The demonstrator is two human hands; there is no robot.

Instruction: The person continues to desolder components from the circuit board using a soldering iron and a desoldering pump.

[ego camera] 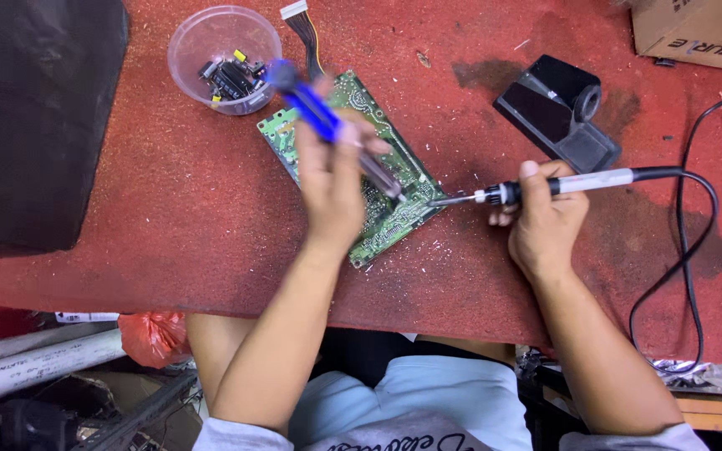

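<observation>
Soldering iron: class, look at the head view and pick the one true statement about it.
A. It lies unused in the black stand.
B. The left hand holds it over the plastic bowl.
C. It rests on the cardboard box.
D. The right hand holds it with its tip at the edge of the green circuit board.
D: the right hand grips the soldering iron, its tip meeting the green circuit board beside the blue desoldering pump held by the left hand.

An electronics repair workshop: a worn red bench [169, 217], soldering iron [561, 185], circuit board [378, 167] and parts tub [224, 58].
</observation>
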